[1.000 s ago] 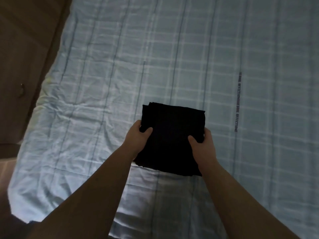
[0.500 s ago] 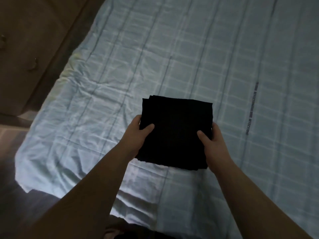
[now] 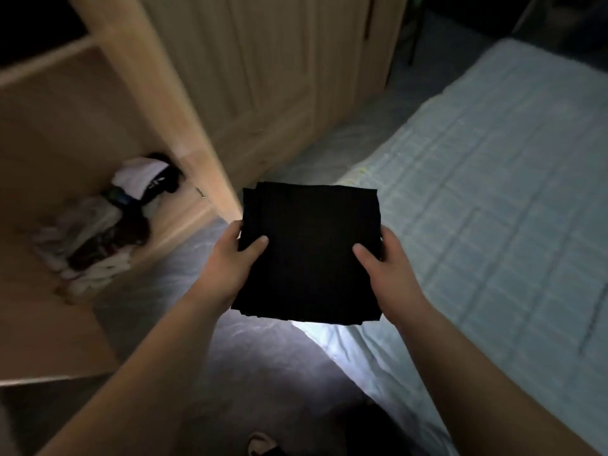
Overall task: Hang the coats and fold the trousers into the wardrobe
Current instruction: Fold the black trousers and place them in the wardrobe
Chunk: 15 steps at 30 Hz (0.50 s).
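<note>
A pair of black trousers [image 3: 311, 251], folded into a flat square, is held in the air over the floor between the bed and the wardrobe. My left hand [image 3: 235, 258] grips its left edge with the thumb on top. My right hand [image 3: 383, 263] grips the right edge the same way. The open wooden wardrobe [image 3: 108, 93] stands to the left, its lower shelf showing.
A loose heap of light and dark clothes [image 3: 102, 232] lies on the wardrobe's lower shelf. A closed wardrobe door [image 3: 263, 77] is straight ahead. The bed with a pale checked sheet [image 3: 493, 192] fills the right side. Grey floor [image 3: 256, 373] lies below my arms.
The folded trousers have been lifted off the bed, and the view has swung left from the bed toward the open wardrobe. Both hands keep the same grip.
</note>
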{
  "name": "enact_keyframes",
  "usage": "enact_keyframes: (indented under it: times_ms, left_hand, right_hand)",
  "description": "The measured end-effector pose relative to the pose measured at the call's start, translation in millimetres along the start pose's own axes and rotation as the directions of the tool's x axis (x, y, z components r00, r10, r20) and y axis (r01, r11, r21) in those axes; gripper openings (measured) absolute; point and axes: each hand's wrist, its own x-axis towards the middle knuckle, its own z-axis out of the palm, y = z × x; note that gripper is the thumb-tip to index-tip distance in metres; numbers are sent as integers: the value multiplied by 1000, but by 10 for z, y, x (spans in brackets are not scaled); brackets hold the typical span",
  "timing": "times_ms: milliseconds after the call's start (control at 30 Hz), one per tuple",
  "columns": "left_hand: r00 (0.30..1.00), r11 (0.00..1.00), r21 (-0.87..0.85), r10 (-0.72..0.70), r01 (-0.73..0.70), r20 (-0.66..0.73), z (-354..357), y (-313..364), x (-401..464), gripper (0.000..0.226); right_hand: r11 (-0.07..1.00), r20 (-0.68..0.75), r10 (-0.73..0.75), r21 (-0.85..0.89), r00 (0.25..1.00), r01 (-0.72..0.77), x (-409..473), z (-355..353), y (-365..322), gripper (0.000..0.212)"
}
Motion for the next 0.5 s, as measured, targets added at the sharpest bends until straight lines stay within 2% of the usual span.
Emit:
enact_keyframes:
  times_ms: [233,333,500]
  left_hand:
    - [950,986,-102,95,-130,-298,-2122,331,-746,25]
    - [915,972,-163,95,-171,-392,-2768,424,-1025,22]
    - [859,960,-148,135,-236,-495,-3507,670,-1135,19]
  right_hand:
    - [992,233,-128,28,964,125,-427,1989,-917,41]
    - [989,323,-147,49,935,139,-563,2653,-1215,41]
    - [984,435,-179,60,883,170,-575,3411,-1723,39]
